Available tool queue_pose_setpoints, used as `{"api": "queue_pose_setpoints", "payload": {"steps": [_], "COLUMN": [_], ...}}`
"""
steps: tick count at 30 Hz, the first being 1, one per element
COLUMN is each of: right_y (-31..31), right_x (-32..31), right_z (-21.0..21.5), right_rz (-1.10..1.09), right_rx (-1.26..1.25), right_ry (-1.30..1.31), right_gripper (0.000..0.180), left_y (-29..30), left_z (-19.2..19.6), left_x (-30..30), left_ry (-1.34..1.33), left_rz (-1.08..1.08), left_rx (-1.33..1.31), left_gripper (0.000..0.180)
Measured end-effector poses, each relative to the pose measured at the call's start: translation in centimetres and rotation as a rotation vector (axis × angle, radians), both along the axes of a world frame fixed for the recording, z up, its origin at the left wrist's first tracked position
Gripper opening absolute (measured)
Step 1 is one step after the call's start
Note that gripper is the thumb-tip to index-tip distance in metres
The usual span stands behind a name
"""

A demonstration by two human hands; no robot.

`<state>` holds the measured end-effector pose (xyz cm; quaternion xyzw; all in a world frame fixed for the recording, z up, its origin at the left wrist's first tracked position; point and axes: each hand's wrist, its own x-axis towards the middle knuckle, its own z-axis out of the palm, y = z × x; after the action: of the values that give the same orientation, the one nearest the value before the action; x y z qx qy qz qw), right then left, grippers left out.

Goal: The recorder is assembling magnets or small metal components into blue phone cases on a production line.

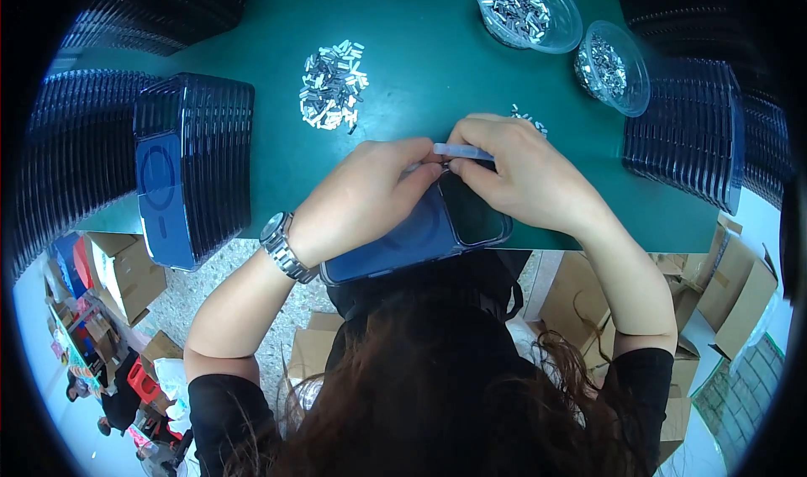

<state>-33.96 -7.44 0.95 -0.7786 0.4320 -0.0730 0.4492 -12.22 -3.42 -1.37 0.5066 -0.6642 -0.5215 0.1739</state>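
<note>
A phone case with a dark translucent back and a faint ring lies tilted at the table's near edge, its camera opening at the right. My left hand comes over it from the left, thumb and forefinger closed at the case's upper rim. Closed around a pale translucent pen-like stick is my right hand; the stick's blunt end points at my left fingertips. Right thumb and fingers meet at the same rim. Any small part between the fingertips is too hidden to make out.
Small silver and black metal pieces form a pile at upper left, and a few lie beyond my right hand. Two clear round tubs hold more. Stacked phone cases flank the green table.
</note>
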Motion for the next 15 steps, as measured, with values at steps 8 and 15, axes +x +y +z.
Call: {"api": "queue_pose_setpoints", "payload": {"steps": [8,15], "right_y": [0.1,1.2], "right_x": [-1.0,-0.1], "right_z": [0.6,1.8], "right_rz": [0.09,0.303], "right_rx": [-0.165,-0.566], "right_ry": [-0.038,0.243], "right_gripper": [0.021,0.013], "left_y": [0.4,0.5], "left_z": [0.5,0.0], "left_x": [-0.3,0.1], "left_ry": [-0.033,-0.034], "left_rz": [0.031,-0.001], "left_rx": [-0.015,-0.078], "left_gripper": [0.02,0.02]}}
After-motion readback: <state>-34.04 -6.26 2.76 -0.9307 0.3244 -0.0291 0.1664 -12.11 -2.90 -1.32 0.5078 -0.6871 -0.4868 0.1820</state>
